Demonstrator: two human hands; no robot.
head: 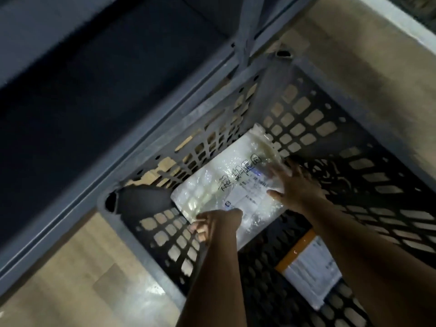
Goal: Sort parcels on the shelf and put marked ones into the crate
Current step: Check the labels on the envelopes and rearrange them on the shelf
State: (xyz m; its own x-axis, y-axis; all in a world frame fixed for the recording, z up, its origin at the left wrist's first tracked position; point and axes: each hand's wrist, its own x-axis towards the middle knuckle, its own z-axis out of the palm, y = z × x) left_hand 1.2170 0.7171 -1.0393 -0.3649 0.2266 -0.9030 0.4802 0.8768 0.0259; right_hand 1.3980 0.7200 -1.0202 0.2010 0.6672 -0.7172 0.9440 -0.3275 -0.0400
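Both hands are down inside the crate (139, 199) now, and the marked parcel (219, 185) is between them, a white, plastic-wrapped packet with bold handwriting across its face. It sits in the crate's far-left corner, one long edge leaning up against the perforated wall on the shelf side, and it looks tilted rather than flat on the bottom. The left hand (218, 224) pinches the parcel's near edge, fingers curled round it. The right hand (299, 185) lies on the parcel's other side, fingers spread wide and fairly straight, thumb resting on the wrapping. Further toward the crate's near side lies a second parcel (309, 267), orange-edged with a printed label, well apart from the hands. The dark shelf frame (165, 128) runs just beyond the crate's far wall.

This reads as the drop-off step, the parcel being set in place. The next move calls for letting go with the left hand's pinch, lifting both hands clear of the crate walls, and going back up to the shelf for another parcel.
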